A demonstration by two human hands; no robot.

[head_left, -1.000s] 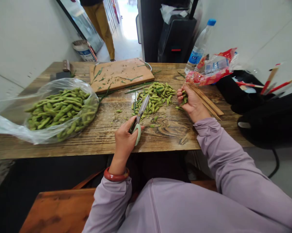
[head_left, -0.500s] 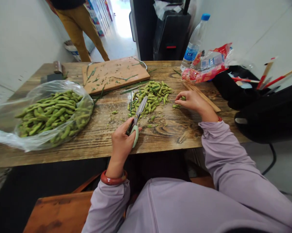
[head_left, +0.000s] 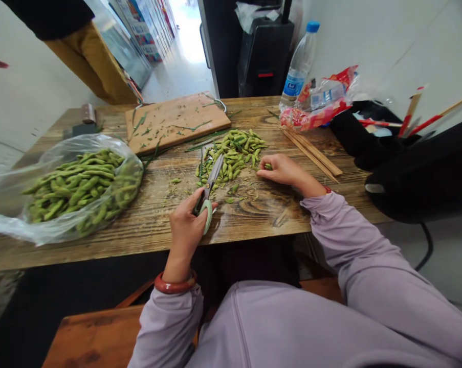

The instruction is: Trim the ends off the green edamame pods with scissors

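Gripping the scissors [head_left: 216, 173] with our left hand [head_left: 187, 222], we've got fingers wrapped round the handles, so part of them is buried and we can't tell if the blades are slightly apart. The tips reach over the near left side of the pile of pods [head_left: 236, 145]. Our right hand [head_left: 282, 168], just right of the pile, has a narrow pinch on a green pod [head_left: 268, 166]; our fingers hide any others. The plastic bag [head_left: 73, 144] of bean pods [head_left: 77, 181] runs out of view on the left, and its film blurs some of them. Someone [head_left: 73, 56] past the table [head_left: 249, 222] is cut off up top, and we can't make out what the big black thing [head_left: 418, 179] at right is. Room-wise, there's scrap-strewn wood between bag and pile, plus more from our right hand to the near edge. Behind's tighter: cutting board [head_left: 165, 122] back left, wooden sticks [head_left: 311, 153] back right.
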